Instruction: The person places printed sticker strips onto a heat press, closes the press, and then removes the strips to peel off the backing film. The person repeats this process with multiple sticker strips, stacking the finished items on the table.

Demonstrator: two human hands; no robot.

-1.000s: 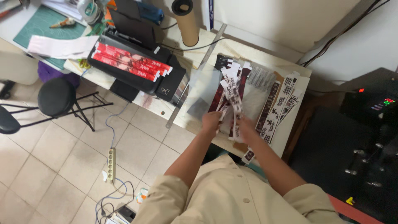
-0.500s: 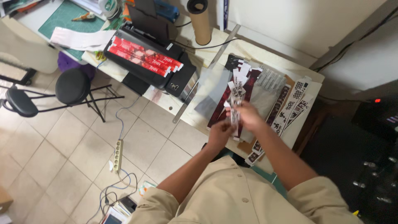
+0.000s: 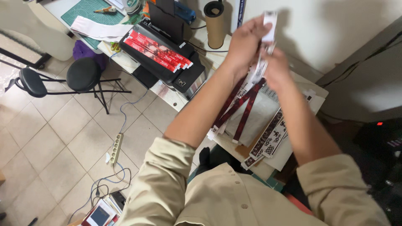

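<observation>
Both of my hands are raised in front of the white wall, gripping a bunch of long printed paper strips [image 3: 245,100], dark red and white, that hang down toward the small table [image 3: 312,90]. My left hand [image 3: 245,42] pinches the top of the bunch, with one white strip end sticking up above the fingers. Just to its right, my right hand [image 3: 276,69] closes around the same strips. More black-and-white patterned strips [image 3: 270,140] lie on the table below.
A black printer [image 3: 167,62] with red printed strips on its tray stands on the desk to the left, by a cardboard tube [image 3: 215,25] and a green cutting mat [image 3: 90,12]. A black stool [image 3: 81,75] and a power strip [image 3: 116,147] are on the tiled floor.
My hands have lifted the bunch of strips off the table and up toward the wall. The view has also tilted.
</observation>
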